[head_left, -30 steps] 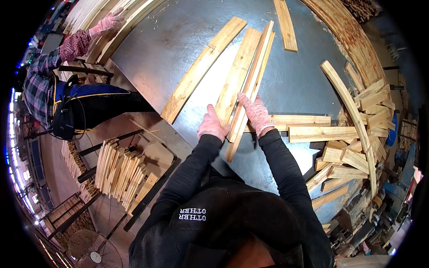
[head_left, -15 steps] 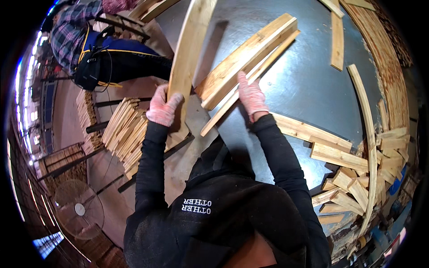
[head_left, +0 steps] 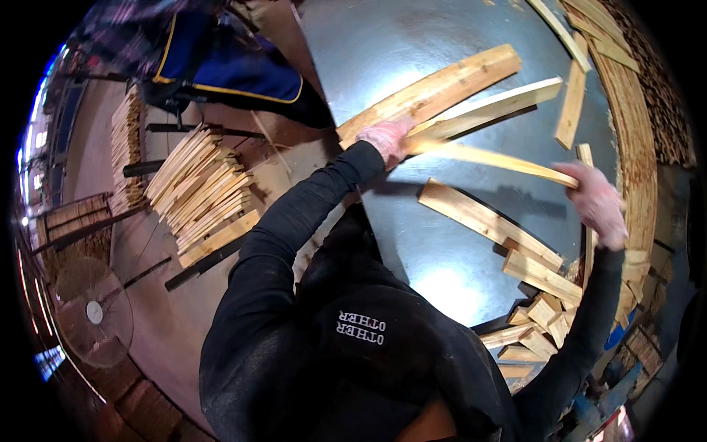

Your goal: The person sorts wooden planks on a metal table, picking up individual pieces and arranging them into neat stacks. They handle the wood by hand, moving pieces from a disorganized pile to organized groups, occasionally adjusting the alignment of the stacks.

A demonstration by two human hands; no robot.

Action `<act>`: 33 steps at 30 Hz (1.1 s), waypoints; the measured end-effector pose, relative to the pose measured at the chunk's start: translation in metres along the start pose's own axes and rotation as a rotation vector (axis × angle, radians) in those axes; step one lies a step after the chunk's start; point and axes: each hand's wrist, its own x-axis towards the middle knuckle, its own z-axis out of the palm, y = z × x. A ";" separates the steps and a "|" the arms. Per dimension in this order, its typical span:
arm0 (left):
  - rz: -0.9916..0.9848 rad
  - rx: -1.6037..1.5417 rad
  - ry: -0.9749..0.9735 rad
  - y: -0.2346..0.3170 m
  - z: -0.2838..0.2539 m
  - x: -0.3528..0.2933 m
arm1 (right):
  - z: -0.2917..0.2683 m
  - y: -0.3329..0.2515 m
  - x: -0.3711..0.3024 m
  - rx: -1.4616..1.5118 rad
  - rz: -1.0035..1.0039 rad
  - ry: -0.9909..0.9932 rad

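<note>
My right hand [head_left: 595,202], in a pale pinkish glove, is closed on the right end of a narrow wooden strip [head_left: 490,158], held slanting across the metal table. At the strip's left end my gloved left hand [head_left: 387,140] is closed; its fingertips are partly hidden. Right beside that hand lies a wide board [head_left: 449,82] with a curved edge. A second board [head_left: 508,105] fans out between the wide board and the strip, its near end blurred.
The metal table [head_left: 353,44] carries a board [head_left: 490,221] and a heap of short offcuts [head_left: 541,317] at the near right. Stacked boards [head_left: 199,188] rest on dark bars at left. A co-worker's blue-and-black clothing [head_left: 228,62] is at the upper left; a fan [head_left: 94,312] stands lower left.
My left hand has let go of the long board it held upright and moved right to the boards on the table. My right hand has swung far right with the strip. The co-worker has moved closer.
</note>
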 end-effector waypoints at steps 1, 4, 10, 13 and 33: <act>0.040 0.018 0.035 -0.007 0.012 0.010 | 0.017 0.009 0.014 -0.115 -0.144 0.033; 0.063 -0.044 0.005 -0.021 0.032 0.014 | 0.068 0.032 0.081 -0.194 -0.242 0.073; 0.080 -0.489 -0.138 -0.103 0.067 0.013 | 0.119 0.034 0.133 -0.143 -0.202 0.110; 0.110 -0.231 -0.328 -0.079 0.057 0.017 | 0.117 0.013 0.122 -0.377 -0.277 -0.001; -0.191 0.417 0.300 -0.032 0.045 -0.042 | 0.115 0.266 -0.121 -0.047 0.825 -0.004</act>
